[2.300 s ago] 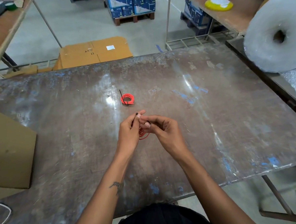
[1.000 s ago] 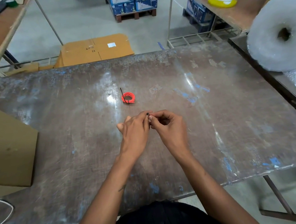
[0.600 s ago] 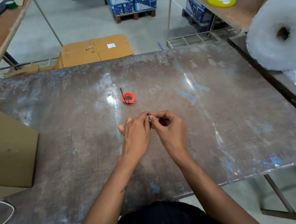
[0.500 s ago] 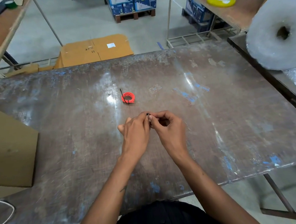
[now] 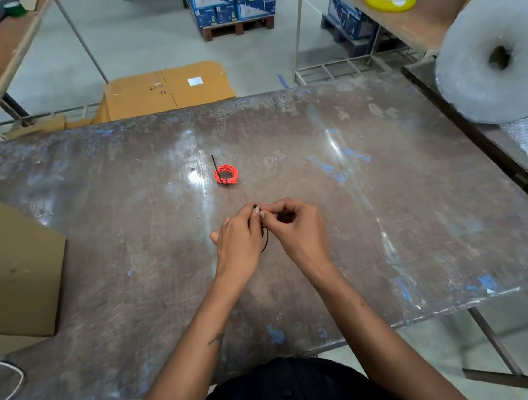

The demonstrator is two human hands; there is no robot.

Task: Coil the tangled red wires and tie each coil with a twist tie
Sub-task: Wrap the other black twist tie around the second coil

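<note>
A small red wire coil [image 5: 227, 175] lies on the worn metal table [image 5: 383, 222], bound by a black twist tie [image 5: 217, 168] whose end sticks up to the far left. Nearer to me, my left hand [image 5: 237, 242] and my right hand [image 5: 296, 228] meet fingertip to fingertip. Between them they pinch a second red wire coil [image 5: 265, 238], mostly hidden, of which only a dark red arc shows between the palms. The black tip of its twist tie [image 5: 255, 205] pokes out above my fingertips.
A cardboard sheet [image 5: 14, 273] rests on the table's left side, and a white cable [image 5: 7, 383] loops at the near-left corner. A big bubble wrap roll [image 5: 493, 55] sits on the adjoining table to the right. Flattened cardboard [image 5: 167, 88] lies on the floor beyond.
My hands have closed together over the second coil and hold almost still at the twist tie. The tied coil on the table has not moved.
</note>
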